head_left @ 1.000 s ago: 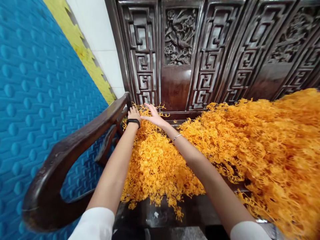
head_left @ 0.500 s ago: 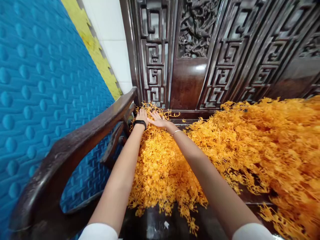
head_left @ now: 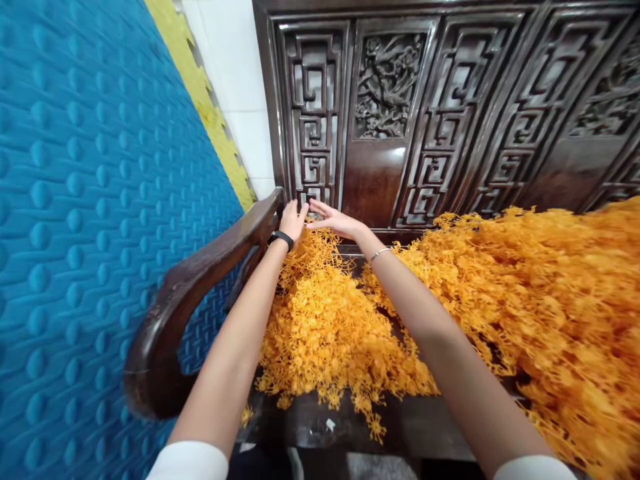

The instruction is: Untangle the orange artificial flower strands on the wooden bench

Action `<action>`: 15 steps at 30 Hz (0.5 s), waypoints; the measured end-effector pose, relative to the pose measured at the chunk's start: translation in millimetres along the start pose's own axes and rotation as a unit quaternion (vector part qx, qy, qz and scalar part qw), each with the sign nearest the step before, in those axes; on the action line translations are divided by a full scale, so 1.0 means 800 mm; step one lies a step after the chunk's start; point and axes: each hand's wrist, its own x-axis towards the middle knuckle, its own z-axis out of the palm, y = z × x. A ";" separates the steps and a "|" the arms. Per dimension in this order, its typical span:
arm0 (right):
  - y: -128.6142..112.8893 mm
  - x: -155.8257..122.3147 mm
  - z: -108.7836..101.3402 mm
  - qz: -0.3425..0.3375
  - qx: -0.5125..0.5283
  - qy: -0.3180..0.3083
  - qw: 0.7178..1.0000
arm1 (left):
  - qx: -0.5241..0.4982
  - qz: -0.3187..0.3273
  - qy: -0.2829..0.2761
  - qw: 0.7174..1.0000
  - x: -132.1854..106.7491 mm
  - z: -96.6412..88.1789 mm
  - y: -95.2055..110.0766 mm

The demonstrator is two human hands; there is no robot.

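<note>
Both my arms reach forward to the far left corner of a dark wooden bench seat [head_left: 320,423]. My left hand [head_left: 291,220], with a black band on the wrist, hovers next to the armrest, fingers loosely stretched upward. My right hand [head_left: 336,220], with a thin bracelet, is flat and open, fingers pointing left toward the left hand. Under both hands lies a heap of orange plastic sprigs [head_left: 320,327]. Neither hand visibly grips anything.
A much larger pile of the same orange sprigs [head_left: 550,300] covers the seat to the right. The carved dark backrest [head_left: 385,113] rises behind. A curved wooden armrest [head_left: 200,280] bounds the left. Blue foam matting [head_left: 100,220] and yellow matting [head_left: 215,113] lie beyond it.
Both hands have lifted off the orange heap and moved up toward the backrest corner. The camera has shifted slightly, bringing the armrest closer to centre.
</note>
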 end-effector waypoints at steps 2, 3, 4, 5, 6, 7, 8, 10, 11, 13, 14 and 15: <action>-0.025 -0.014 -0.008 -0.014 -0.024 0.036 0.999 | 0.001 -0.011 0.029 1.000 0.001 -0.016 0.029; -0.037 -0.024 -0.014 -0.022 -0.047 0.062 0.997 | 0.002 -0.010 0.044 0.999 0.000 -0.025 0.046; -0.049 -0.037 -0.021 -0.030 -0.075 0.089 0.993 | 0.000 -0.001 0.063 0.998 -0.003 -0.034 0.065; -0.061 -0.051 -0.029 -0.035 -0.102 0.113 0.988 | -0.002 0.026 0.101 0.995 -0.007 -0.043 0.085; -0.071 -0.069 -0.037 -0.038 -0.126 0.133 0.982 | -0.005 0.046 0.140 0.989 -0.013 -0.052 0.106; -0.080 -0.088 -0.045 -0.034 -0.150 0.144 0.978 | -0.005 0.055 0.170 0.984 -0.020 -0.059 0.127; -0.087 -0.109 -0.053 -0.019 -0.176 0.145 0.973 | 0.003 0.060 0.188 0.980 -0.028 -0.064 0.147; -0.091 -0.155 -0.066 0.036 -0.246 0.124 0.961 | 0.039 0.059 0.159 0.985 -0.046 -0.068 0.183; -0.088 -0.179 -0.071 0.070 -0.284 0.109 0.950 | 0.063 0.052 0.101 0.992 -0.056 -0.066 0.198; -0.072 -0.227 -0.074 0.137 -0.342 0.087 0.925 | 0.111 0.023 -0.118 0.986 -0.079 -0.054 0.219; -0.060 -0.250 -0.073 0.162 -0.356 0.084 0.917 | 0.115 0.017 -0.205 0.972 -0.092 -0.044 0.226; -0.046 -0.271 -0.069 0.179 -0.361 0.085 0.911 | 0.114 0.012 -0.267 0.957 -0.106 -0.033 0.231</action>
